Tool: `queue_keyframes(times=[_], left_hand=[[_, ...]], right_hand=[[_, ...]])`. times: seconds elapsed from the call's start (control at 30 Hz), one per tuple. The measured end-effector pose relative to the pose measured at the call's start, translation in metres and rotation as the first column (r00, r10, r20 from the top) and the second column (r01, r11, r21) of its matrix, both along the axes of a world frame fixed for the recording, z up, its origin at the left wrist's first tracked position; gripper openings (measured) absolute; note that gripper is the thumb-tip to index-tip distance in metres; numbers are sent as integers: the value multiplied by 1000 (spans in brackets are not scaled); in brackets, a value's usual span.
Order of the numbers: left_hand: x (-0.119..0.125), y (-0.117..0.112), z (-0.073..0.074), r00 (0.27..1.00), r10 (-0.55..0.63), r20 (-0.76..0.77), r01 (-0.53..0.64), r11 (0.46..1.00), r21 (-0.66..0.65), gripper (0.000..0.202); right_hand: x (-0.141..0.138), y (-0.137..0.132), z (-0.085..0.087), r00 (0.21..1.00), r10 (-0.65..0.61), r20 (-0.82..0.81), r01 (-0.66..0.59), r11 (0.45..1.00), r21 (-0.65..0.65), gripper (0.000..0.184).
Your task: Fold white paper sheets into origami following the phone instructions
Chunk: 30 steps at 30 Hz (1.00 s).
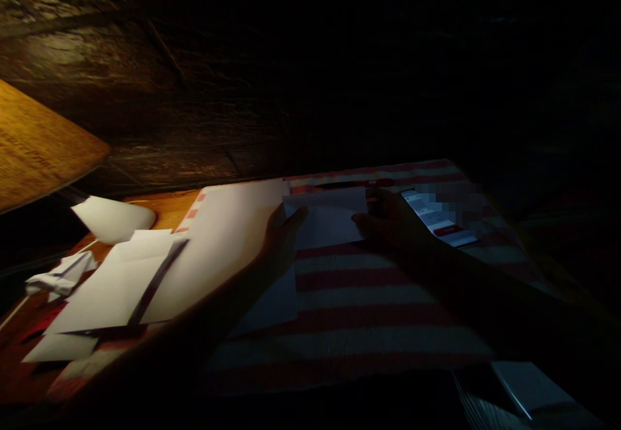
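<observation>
Nearest to us, at the lower right, a pale flat object point(533, 385) catches a little light; it is too dark to tell what it is. Two bare forearms reach forward over a red-and-white striped cloth point(363, 279), the left one crossing a large white sheet of paper point(228, 236) that lies on the cloth. At the near left we find a paper scrap point(61, 347), with a smaller creased sheet point(116, 281) overlapping it and the large sheet's edge. Beside these, on the brown tabletop point(165, 202), sits a crumpled or folded piece of white paper point(65, 275).

Farther in, near the middle, a small rectangular paper point(332, 220) spans the gap between the hands. The left hand point(281, 233) pinches its left edge, thumb on top. The right hand point(388, 216) grips its right edge between thumb and fingers, though shadow hides most of the fingers. Just beside the right hand, we see a smartphone point(427, 210) lying with its screen lit, part of it pixelated.

At the far left, a glowing amber lampshade point(43, 145) hangs over a white rounded lamp base point(116, 218). Beyond everything, a dark, rough-textured wall point(194, 100) fades into blackness toward the right.
</observation>
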<state>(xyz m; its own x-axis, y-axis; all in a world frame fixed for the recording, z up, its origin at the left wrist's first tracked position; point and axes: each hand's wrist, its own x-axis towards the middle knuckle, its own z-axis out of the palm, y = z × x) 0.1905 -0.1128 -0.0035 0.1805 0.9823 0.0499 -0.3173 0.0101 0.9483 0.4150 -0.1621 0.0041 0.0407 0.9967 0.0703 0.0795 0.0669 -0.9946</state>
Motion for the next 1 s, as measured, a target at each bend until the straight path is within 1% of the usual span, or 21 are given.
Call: queue_keyframes(times=[0.13,0.27,0.33,0.43,0.53,0.6,0.63,0.67,0.7,0.73,0.77,0.8,0.83,0.87,0.93,0.97,1.0], left_hand=[[0,-2,0,1000,3,-21,-3,1000,2,38],[0,-5,2,996,-8,-94,13,998,55,33],[1,-6,2,993,-19,-117,27,998,65,32],[1,-7,3,991,-36,-131,45,997,62,32],[0,-6,1,981,-101,-166,109,993,43,34],[-3,-3,0,960,-137,-244,151,988,36,34],[-5,-2,-1,947,-127,-294,154,986,69,34],[-8,0,-1,934,-84,-349,142,979,146,34],[-10,1,1,915,-4,-402,121,956,266,35],[-12,1,3,889,100,-446,106,904,414,37],[-14,1,7,853,214,-476,111,817,566,39],[-16,-1,11,803,316,-504,152,710,687,41],[-16,-5,15,751,380,-540,237,609,757,41],[-16,-9,19,705,395,-589,350,529,773,40],[-15,-19,24,610,363,-705,579,404,708,45],[-13,-24,24,552,339,-762,671,362,647,52],[-11,-29,22,493,323,-808,735,343,585,58]], right_hand=[[-3,-3,4,996,9,-84,-13,999,-43,42],[-9,-9,14,986,-24,-164,6,994,-108,44],[-11,-11,16,991,-32,-128,17,993,-116,43],[-8,-9,11,998,-21,-54,15,994,-110,43],[2,-4,2,1000,5,-29,-8,994,-107,52],[10,0,0,998,18,61,-11,994,-109,55],[13,1,1,993,23,116,-10,993,-116,55],[16,3,2,987,30,161,-10,992,-122,55],[18,4,3,982,38,187,-13,991,-129,54],[20,5,5,978,45,204,-17,991,-136,53],[20,6,5,975,53,215,-23,989,-143,51],[21,7,4,973,58,225,-25,989,-147,50],[20,7,3,970,60,235,-25,989,-147,50],[20,8,1,966,67,249,-32,989,-145,50],[19,8,-3,958,90,273,-60,991,-116,48],[18,7,-4,953,108,283,-84,992,-95,46],[18,7,-4,945,126,302,-108,991,-75,44]])
